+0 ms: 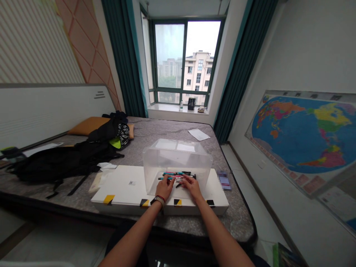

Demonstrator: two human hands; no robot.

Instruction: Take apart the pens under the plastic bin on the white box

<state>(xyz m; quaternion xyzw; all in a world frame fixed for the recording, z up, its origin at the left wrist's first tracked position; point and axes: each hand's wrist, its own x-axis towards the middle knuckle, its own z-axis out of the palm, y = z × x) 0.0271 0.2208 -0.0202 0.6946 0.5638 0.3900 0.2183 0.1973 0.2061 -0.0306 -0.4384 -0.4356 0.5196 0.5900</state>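
A clear plastic box (178, 157) lies on its side on a white carton, its opening facing me. Inside it, several pens (178, 173) in turquoise, red and black lie in a loose pile. My left hand (164, 188), with a band and a watch at the wrist, is closed around a turquoise pen (161, 178) at the pile's left side. From the right, my right hand (192, 186) reaches in with its fingertips drawn together at a small pale, shiny thing (178, 180). Its kind is too small to tell, and the fingers partly cover it.
The white carton (125, 185), with yellow and black tape marks, rests on a grey mattress (239, 218). To its left lie a black backpack (63, 159) and an orange cushion (87, 125). A paper sheet (198, 134) is behind the box; a blurred packet (224, 181) sits right.
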